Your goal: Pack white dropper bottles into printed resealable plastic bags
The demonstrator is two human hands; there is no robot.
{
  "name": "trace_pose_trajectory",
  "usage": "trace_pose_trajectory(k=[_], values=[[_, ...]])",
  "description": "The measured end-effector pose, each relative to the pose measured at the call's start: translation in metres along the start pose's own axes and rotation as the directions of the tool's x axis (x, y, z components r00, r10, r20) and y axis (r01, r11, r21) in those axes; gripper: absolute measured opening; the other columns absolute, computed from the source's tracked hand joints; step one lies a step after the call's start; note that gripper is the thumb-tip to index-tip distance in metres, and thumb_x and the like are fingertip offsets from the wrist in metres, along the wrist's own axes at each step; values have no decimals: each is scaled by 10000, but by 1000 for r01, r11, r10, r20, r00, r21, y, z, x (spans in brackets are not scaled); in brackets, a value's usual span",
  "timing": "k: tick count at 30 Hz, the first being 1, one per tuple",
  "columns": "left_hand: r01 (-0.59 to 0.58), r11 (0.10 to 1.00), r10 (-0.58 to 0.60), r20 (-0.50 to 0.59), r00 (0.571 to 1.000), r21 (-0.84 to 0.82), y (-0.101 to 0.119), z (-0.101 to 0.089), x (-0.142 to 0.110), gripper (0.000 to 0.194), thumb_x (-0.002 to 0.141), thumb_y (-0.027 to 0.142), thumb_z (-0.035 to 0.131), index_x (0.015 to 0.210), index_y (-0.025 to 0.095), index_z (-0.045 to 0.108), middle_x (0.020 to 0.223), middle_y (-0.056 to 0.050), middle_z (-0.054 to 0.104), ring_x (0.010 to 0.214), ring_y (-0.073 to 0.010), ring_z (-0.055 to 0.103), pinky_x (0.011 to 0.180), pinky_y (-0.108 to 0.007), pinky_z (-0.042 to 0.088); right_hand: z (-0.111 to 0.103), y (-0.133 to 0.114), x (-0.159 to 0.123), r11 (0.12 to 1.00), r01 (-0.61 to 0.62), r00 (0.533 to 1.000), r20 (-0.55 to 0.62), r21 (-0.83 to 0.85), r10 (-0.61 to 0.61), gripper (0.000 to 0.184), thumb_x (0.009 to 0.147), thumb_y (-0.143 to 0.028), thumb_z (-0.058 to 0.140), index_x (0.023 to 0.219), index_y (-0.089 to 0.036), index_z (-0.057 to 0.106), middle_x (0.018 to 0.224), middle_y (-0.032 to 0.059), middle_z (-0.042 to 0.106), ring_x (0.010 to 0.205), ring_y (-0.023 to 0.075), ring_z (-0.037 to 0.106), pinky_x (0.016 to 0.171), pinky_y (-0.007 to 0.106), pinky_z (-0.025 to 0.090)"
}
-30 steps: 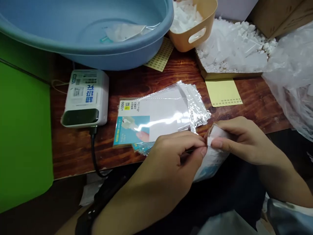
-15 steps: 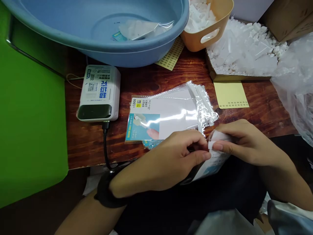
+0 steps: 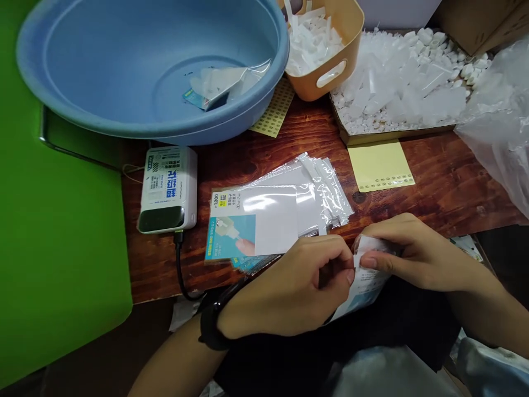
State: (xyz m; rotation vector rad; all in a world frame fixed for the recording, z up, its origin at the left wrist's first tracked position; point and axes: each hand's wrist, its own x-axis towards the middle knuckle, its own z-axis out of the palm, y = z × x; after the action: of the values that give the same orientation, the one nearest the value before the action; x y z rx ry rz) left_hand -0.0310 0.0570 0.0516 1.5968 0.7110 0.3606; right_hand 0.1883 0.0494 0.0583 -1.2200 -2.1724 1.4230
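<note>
Overall, a dark-stained wooden table (image 3: 454,204) fills the view, with a green board (image 3: 53,220) at left; a blue plastic basin (image 3: 124,129) stands at the far edge, holding a clear bag of white plastic pieces (image 3: 215,88); a cardboard tray of white plastic pieces (image 3: 397,135) and a tan basket (image 3: 326,82) stand at upper right, beside a large clear plastic bag (image 3: 500,127); a white electronic unit (image 3: 167,190) with a black cable (image 3: 178,270) lies at centre left; a stack of printed cards in clear sleeves (image 3: 273,215) lies at centre; a yellow sticker sheet (image 3: 380,165) lies right of it. Foreground: the left hand (image 3: 293,289), with a black wristband (image 3: 212,322), and the right hand (image 3: 413,253) are close together at the near table edge, thumbs and fingers narrowly pinching the top of a printed card packet (image 3: 366,281); this packet hangs between and just below the hands, just beside the stack, its lower part over the person's lap.
</note>
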Motion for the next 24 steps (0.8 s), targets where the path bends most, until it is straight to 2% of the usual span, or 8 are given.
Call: trace_pose_trajectory(k=[6, 8, 14, 20, 24], values=[[102, 983, -101, 15, 995, -155, 1, 7, 17, 122, 774, 77, 458, 734, 193, 455, 685, 37, 483, 578, -82, 430, 497, -213, 357, -12, 11, -7, 998, -33, 999, -19, 57, 35, 298, 890, -397, 614, 701, -168, 589, 583, -48, 442, 533, 82, 380, 500, 222, 310], [122, 980, -120, 25, 993, -157, 2, 8, 22, 131, 754, 70, 455, 716, 195, 446, 677, 35, 479, 571, -84, 423, 486, -215, 347, -13, 14, -9, 993, -63, 997, -30, 102, 66, 322, 884, -399, 617, 666, -169, 560, 571, -50, 416, 524, 80, 370, 486, 220, 304], [96, 986, -93, 29, 995, -134, 6, 9, 32, 123, 744, 78, 469, 710, 195, 450, 692, 20, 489, 635, -106, 451, 540, -230, 376, -14, 21, -14, 959, -128, 990, -27, 252, 139, 318, 862, -414, 633, 673, -167, 568, 601, -32, 459, 544, 91, 401, 492, 223, 322], [202, 936, -173, 124, 977, -287, 6, 11, 41, 119, 835, 202, 508, 728, 192, 457, 675, 21, 467, 594, -102, 436, 513, -236, 345, -15, 22, -18, 973, -128, 984, -94, 194, 148, 380, 864, -440, 617, 614, -172, 516, 558, -43, 384, 512, 83, 348, 460, 226, 268], [266, 898, -246, 102, 964, -352, 2, 17, 46, 269, 875, 379, 555, 716, 191, 449, 647, 36, 420, 577, -95, 399, 507, -230, 329, -16, 23, -19, 991, -84, 981, -167, 103, 101, 419, 876, -434, 598, 579, -175, 458, 539, -50, 349, 495, 76, 324, 460, 233, 244]])
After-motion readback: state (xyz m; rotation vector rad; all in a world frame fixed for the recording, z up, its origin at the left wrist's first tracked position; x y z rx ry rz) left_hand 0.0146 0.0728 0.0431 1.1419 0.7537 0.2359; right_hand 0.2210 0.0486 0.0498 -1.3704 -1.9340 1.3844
